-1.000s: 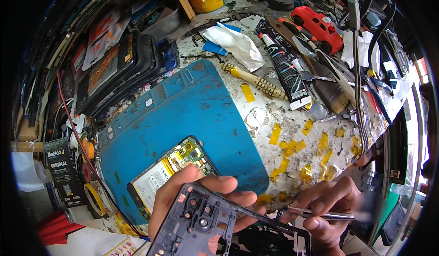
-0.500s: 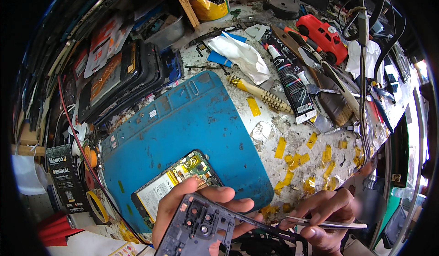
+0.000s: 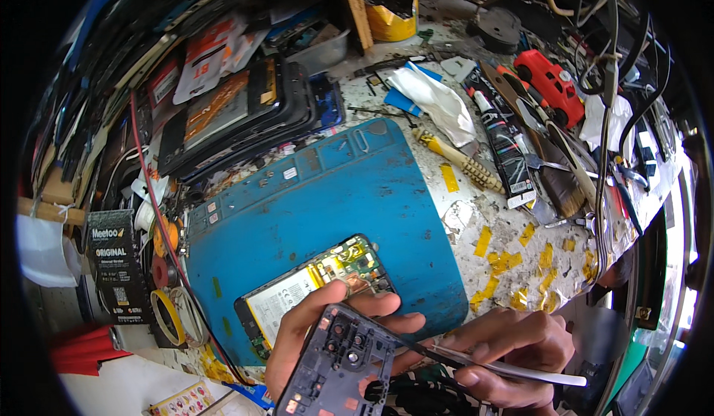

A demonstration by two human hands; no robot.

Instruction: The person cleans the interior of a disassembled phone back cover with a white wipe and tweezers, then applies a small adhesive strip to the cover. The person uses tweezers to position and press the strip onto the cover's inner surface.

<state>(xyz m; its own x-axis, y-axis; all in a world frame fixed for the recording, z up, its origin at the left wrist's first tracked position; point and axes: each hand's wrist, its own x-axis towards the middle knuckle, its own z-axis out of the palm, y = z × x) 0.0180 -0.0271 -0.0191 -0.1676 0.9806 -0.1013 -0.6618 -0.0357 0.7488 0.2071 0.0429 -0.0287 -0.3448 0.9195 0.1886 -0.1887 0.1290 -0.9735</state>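
My left hand [image 3: 299, 325] grips a dark plastic phone housing [image 3: 323, 379] with camera openings, held up near the lower edge of the picture. Its fingers wrap behind the housing and show past its top edge. From the right, my right hand [image 3: 517, 338] pinches silvery tweezers [image 3: 539, 373], whose tips reach the housing's right edge; exact contact is hard to make out. Behind my left hand, an opened phone [image 3: 281, 297] with its white battery and green circuit board exposed lies on a blue repair mat [image 3: 335, 200]. My left fingers hide its lower right part.
Yellow tape scraps [image 3: 502, 263] stick to the worktop right of the mat. Beyond it lie a black tube [image 3: 509, 156], a brush [image 3: 561, 189], a white cloth [image 3: 435, 104] and a red toy car [image 3: 549, 85]. Stacked phone parts [image 3: 238, 111] fill the left; cables [image 3: 611, 118] hang at right.
The view has shifted, so the worktop sits further right in the picture. My right hand and the tweezers have come closer to the phone housing, which stays in my left hand.
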